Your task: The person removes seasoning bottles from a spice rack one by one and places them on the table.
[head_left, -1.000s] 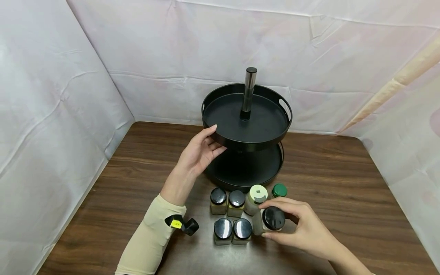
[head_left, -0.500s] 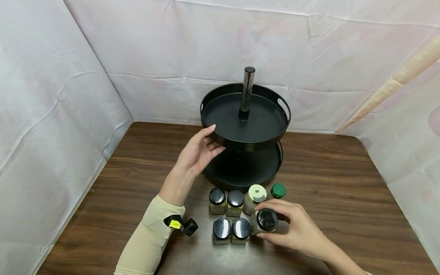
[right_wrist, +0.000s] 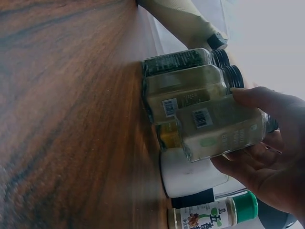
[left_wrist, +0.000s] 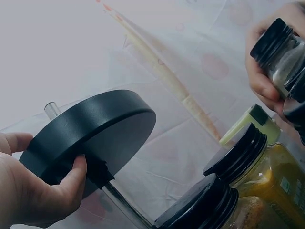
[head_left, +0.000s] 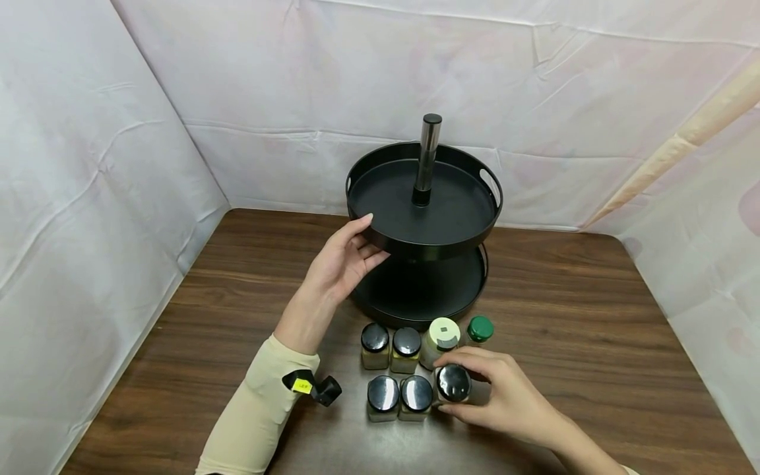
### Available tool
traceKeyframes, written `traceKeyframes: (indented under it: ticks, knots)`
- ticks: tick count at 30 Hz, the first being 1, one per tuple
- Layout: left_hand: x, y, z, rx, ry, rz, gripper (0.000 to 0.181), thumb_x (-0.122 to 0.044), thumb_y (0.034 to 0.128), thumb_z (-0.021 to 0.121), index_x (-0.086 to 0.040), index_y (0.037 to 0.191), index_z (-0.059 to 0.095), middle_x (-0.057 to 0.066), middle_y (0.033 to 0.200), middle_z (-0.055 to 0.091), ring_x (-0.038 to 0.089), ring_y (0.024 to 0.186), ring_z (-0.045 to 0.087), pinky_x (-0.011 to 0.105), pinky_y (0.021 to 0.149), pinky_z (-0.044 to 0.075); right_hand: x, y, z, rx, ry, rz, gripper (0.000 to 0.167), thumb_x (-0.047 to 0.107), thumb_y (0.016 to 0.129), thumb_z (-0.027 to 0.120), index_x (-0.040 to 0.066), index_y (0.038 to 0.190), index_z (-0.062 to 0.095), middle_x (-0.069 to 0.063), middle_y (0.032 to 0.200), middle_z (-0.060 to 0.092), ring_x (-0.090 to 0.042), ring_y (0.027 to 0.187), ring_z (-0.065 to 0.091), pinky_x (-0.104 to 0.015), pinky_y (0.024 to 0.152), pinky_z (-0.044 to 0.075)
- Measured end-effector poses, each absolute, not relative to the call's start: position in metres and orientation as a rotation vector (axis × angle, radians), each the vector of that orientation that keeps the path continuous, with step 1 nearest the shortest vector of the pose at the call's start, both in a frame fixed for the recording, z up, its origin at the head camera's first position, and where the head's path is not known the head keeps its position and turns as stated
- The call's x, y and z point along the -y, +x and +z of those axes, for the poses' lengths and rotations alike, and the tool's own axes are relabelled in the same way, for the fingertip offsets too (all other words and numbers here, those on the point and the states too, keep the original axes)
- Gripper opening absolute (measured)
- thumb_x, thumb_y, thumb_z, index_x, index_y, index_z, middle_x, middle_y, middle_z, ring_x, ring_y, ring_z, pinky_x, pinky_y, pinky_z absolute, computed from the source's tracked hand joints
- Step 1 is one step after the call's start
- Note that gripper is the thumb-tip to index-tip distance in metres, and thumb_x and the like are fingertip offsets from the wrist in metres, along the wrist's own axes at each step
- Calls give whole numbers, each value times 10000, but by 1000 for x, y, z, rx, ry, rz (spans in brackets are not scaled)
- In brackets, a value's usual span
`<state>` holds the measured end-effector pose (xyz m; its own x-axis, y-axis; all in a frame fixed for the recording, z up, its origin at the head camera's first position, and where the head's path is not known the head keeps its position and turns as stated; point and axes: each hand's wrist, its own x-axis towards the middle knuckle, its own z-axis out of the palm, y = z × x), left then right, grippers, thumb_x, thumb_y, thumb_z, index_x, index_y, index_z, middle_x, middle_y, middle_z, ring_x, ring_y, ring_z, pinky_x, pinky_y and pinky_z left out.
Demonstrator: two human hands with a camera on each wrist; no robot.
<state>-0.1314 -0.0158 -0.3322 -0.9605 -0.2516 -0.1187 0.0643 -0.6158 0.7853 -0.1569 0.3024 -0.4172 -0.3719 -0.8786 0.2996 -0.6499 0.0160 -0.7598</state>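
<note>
My left hand [head_left: 341, 260] holds the left rim of the upper tray of a black two-tier turntable rack [head_left: 427, 227], thumb at the rim and fingers underneath. In my right hand [head_left: 505, 396] is a square glass spice jar [head_left: 453, 382] with a black lid, pinched between thumb and fingers. It stands nearly upright, just right of two black-lidded spice jars [head_left: 399, 396] in the front row. In the right wrist view the held jar [right_wrist: 221, 129] shows a barcode and pale contents; whether its base touches the table cannot be told.
Behind the front row are two more black-lidded jars [head_left: 390, 346], a jar with a pale green lid [head_left: 443, 336] and a green-capped bottle [head_left: 479, 330]. The rack's lower tray [head_left: 415, 297] lies just beyond. A metal post [head_left: 427, 152] rises from the upper tray.
My right hand has brought the spice jar left, close against the front row, and tilted it more upright. My left hand keeps its hold on the upper tray.
</note>
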Motion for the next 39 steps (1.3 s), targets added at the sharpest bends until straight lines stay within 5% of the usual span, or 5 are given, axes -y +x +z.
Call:
traceKeyframes:
  ticks: [39]
  knots:
    - [15, -130, -332, 1268, 328, -2662, 496, -193, 1087, 544, -49, 1542, 407, 145, 1411, 523, 373, 1432, 460, 523, 1218, 334, -297, -157, -427, -2097, -1760, -1242, 617, 185, 770, 987, 265, 1303, 686, 62, 1190, 729, -90, 1070, 689, -229, 912, 558]
